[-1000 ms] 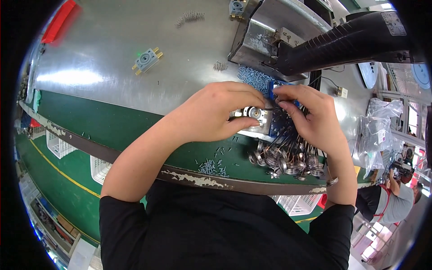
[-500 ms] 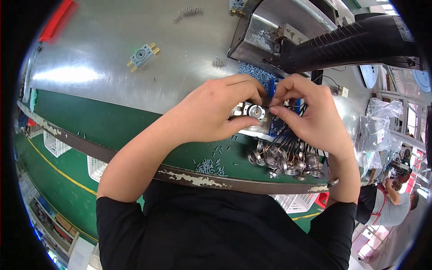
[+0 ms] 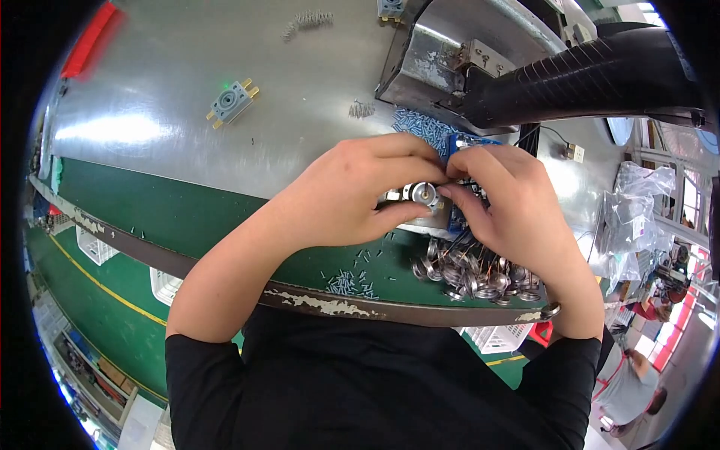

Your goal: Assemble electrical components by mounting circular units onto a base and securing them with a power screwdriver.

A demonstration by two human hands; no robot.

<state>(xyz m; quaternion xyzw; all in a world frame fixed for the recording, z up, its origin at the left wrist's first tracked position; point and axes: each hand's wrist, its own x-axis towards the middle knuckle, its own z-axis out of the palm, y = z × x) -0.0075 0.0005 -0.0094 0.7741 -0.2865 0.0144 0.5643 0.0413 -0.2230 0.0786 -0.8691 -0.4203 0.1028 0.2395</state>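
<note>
held part [image 3: 425,194]: shiny metal | tabletop [image 3: 169,82]: smooth glossy metal | shirt [image 3: 405,382]: matt cloth

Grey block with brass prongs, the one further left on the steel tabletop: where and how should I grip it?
Probably pinch the grey block by its two plain sides, upper left and lower right in the picture, coming from above. It lies flat on the steel tabletop, round centre up, and the brass prongs stick out at the other two ends.

The left hand [image 3: 366,187] and right hand [image 3: 514,199] are curled inward, fingertips [image 3: 445,191] close, perhaps touching.
</note>
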